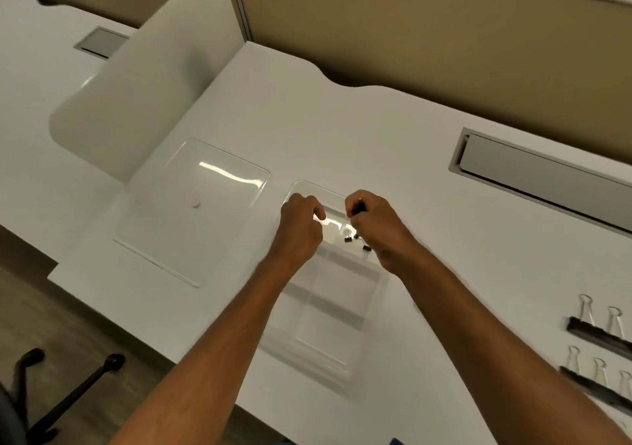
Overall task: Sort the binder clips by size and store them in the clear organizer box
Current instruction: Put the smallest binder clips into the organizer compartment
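The clear organizer box [328, 321] lies open on the white desk, its compartments running toward me. Several small black binder clips [349, 239] lie in a far compartment between my hands. My right hand [376, 229] hovers over the far right of the box, fingers curled round a small dark clip [358, 209]. Over the box's far left edge my left hand [301, 229] is curled; whether it holds anything is hidden. Large black binder clips [595, 331] with silver handles lie in rows at the right.
The box's clear lid [191, 212] lies flat to the left. A cable hatch [540, 174] is set into the desk at the far right, and a beige divider panel [147, 78] stands at the far left. A chair base [68, 393] is below the desk edge.
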A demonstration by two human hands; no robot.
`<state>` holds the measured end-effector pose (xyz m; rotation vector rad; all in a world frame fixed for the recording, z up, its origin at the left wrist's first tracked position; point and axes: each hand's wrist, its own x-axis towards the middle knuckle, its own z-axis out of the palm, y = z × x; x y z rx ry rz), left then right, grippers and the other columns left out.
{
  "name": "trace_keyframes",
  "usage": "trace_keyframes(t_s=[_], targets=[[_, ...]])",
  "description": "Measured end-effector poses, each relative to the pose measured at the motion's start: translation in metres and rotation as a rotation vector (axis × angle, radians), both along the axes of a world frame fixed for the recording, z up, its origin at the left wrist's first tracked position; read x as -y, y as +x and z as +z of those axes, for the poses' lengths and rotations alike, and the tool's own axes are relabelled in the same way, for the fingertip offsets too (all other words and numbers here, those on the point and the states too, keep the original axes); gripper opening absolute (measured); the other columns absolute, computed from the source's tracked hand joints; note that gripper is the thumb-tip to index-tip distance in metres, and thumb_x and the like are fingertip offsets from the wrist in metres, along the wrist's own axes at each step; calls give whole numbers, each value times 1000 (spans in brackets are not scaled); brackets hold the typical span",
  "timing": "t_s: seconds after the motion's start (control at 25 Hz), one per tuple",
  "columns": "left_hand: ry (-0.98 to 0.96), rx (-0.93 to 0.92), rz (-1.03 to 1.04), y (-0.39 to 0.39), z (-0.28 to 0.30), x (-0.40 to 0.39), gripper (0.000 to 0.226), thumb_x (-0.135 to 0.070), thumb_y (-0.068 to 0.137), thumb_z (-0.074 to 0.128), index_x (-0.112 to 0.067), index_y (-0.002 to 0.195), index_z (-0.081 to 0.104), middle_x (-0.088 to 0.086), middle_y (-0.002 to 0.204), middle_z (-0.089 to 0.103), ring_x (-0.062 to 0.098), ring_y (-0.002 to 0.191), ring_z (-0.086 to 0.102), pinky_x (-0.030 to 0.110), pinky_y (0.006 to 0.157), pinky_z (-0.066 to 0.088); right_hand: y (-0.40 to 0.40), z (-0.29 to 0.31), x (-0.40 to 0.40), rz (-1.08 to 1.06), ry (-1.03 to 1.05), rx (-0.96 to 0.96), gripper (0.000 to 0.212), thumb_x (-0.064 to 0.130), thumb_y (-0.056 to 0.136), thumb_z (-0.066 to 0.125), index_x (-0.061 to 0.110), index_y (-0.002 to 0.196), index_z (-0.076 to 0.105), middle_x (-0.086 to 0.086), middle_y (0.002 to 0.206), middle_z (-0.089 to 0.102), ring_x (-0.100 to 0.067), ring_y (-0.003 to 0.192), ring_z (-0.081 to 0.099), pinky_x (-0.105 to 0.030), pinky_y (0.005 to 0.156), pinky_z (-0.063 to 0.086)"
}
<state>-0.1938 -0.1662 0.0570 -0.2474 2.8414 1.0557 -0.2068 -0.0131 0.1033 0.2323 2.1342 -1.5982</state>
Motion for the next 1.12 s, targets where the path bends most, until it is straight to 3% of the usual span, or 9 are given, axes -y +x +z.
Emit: trace_keyframes(t_s=[0.12,0.28,0.52,0.64,0.76,0.88,1.12], targets=[[-197,21,-135,-23,-13,12,29,12,86,58,-12,100,63,7,112,51,20,103,48,22,74,41,-22,-11,29,115,148,-87,31,-13,84,41,10,93,59,4,79,52,-12,68,46,-26,57,41],[-292,21,-258,-35,-29,21,31,7,88,59,-9,115,62,12,117,54,24,102,51,34,79,51,-39,-36,48,280,355,-225,24,-11,87,44,10,95,51,0,97,51,-12,80,46,-20,62,36],[-328,-260,-213,-18,-48,32,25,5,82,71,-3,105,66,15,105,64,30,90,60,37,65,56,-35,-54,57,397,534,-348,24,-8,88,44,14,98,45,-6,98,47,-20,80,45,-29,66,32],[-336,-354,-117,-2,-58,36,31,-14,88,73,-6,117,65,16,128,61,31,115,58,39,94,53,-32,-61,63,462,587,-368,15,1,95,50,13,103,50,-6,100,49,-17,79,45,-26,63,32],[-309,-282,-111,12,-66,37,49,-40,93,64,-9,131,58,14,149,47,30,136,45,42,113,40,-30,-67,67,542,659,-385,17,14,99,56,12,116,54,-6,107,53,-16,84,49,-31,72,46],[-261,-236,-107,15,-72,39,57,-50,96,53,-11,137,54,11,155,40,28,142,37,43,116,36,-29,-72,69,572,688,-380,23,18,100,58,14,122,56,-8,112,56,-18,91,55,-32,80,51],[-262,-260,-133,11,-73,40,56,-45,94,56,-10,137,53,12,153,43,29,142,39,40,117,32,-27,-64,62,558,657,-372,26,16,99,58,13,126,58,-8,120,56,-21,100,57,-24,76,36]])
